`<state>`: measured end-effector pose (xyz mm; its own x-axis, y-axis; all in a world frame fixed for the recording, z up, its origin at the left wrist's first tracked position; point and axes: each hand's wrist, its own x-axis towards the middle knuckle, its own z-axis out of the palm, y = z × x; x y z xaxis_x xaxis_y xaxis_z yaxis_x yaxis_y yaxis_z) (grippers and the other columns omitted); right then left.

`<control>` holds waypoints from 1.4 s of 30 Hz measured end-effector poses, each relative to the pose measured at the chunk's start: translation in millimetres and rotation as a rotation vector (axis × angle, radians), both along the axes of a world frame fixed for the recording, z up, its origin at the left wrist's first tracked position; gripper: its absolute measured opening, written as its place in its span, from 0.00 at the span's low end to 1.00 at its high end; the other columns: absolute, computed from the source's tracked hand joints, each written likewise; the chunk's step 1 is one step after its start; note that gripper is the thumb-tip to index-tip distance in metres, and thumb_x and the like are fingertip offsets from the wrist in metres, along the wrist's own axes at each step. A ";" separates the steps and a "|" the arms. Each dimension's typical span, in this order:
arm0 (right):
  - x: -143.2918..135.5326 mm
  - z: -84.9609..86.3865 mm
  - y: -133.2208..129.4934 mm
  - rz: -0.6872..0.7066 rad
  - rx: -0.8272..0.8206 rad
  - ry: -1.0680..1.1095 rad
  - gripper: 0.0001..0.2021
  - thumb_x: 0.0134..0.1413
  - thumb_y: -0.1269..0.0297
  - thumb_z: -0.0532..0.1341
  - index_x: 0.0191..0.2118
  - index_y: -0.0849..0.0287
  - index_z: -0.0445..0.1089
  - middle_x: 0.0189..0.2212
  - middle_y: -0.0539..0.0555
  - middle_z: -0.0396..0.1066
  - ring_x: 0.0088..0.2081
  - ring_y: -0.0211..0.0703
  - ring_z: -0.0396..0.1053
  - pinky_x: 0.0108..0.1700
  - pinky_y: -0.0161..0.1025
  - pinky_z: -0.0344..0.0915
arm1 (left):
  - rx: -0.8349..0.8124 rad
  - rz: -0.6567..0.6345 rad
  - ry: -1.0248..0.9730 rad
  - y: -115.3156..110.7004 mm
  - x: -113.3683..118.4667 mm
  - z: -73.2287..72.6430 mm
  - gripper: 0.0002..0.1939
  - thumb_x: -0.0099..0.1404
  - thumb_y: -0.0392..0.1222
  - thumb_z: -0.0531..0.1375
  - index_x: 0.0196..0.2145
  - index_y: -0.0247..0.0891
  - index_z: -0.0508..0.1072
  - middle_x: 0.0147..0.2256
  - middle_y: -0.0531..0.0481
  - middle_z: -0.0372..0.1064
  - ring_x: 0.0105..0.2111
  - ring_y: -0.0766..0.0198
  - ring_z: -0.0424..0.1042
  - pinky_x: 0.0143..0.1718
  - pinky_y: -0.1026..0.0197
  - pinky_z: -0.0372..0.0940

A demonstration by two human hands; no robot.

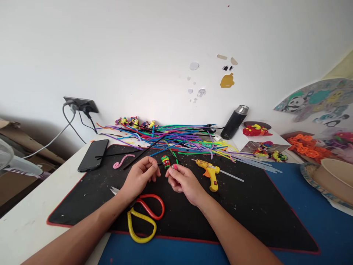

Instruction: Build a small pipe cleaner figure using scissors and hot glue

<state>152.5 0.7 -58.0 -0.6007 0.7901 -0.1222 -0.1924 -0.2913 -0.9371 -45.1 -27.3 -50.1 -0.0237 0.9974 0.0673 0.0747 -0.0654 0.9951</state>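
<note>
My right hand (184, 181) is closed in a pinch, with a small pink piece (174, 167) showing at its fingertips; its kind is too small to make out. Curled closed opposite it, my left hand (141, 176) has its fingertips turned inward, and whatever they may hold is hidden. Just beyond the gap between both hands is a little red and green figure (166, 162) with googly eyes. Scissors with one red and one yellow handle (142, 225) lie partly under my left wrist, blades pointing left. A curled pink pipe cleaner (121, 162) rests left of that hand.
A yellow glue gun (211, 175) with a glue stick lies to the right on the black mat (242, 213). Many coloured pipe cleaners (176, 138) spread along the wall. A phone (93, 155) is at left; a black thermos (234, 123) and white box (264, 141) stand at right.
</note>
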 end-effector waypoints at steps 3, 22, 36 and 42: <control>0.5 2.1 0.4 0.024 -0.015 0.061 0.24 0.62 0.41 0.64 0.37 0.62 0.74 0.22 0.45 0.60 0.20 0.29 0.47 0.24 0.36 0.37 | 0.004 -0.002 0.003 0.6 0.0 -0.3 0.17 0.68 0.56 0.64 0.35 0.40 0.68 0.27 0.52 0.75 0.23 0.66 0.67 0.26 0.63 0.60; -2.2 1.3 -4.2 0.117 -0.072 0.000 0.22 0.60 0.41 0.68 0.36 0.57 0.67 0.19 0.43 0.66 0.13 0.28 0.48 0.17 0.32 0.37 | 0.044 -0.005 -0.024 1.0 -1.1 -5.4 0.17 0.69 0.56 0.63 0.35 0.40 0.68 0.26 0.53 0.74 0.23 0.66 0.67 0.26 0.63 0.61; -19.9 -0.8 -8.5 0.034 0.078 -0.091 0.29 0.54 0.33 0.67 0.29 0.57 0.64 0.17 0.39 0.49 0.19 0.29 0.40 0.21 0.34 0.37 | 0.050 -0.001 -0.083 -4.3 6.9 3.4 0.17 0.65 0.56 0.64 0.33 0.40 0.69 0.22 0.57 0.66 0.21 0.67 0.63 0.24 0.64 0.59; -26.7 -10.3 -8.9 -0.065 0.096 -0.185 0.31 0.52 0.31 0.67 0.27 0.55 0.59 0.17 0.39 0.49 0.18 0.30 0.41 0.20 0.34 0.39 | 0.048 0.006 -0.080 -3.5 6.2 0.4 0.17 0.64 0.56 0.65 0.32 0.40 0.69 0.22 0.57 0.64 0.21 0.68 0.61 0.24 0.65 0.58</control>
<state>125.7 -8.2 -68.3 -0.5224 0.8397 -0.1482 -0.0299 -0.1918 -0.9810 -38.9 -30.8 -49.6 -0.0368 0.9930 0.1125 -0.0048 -0.1128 0.9936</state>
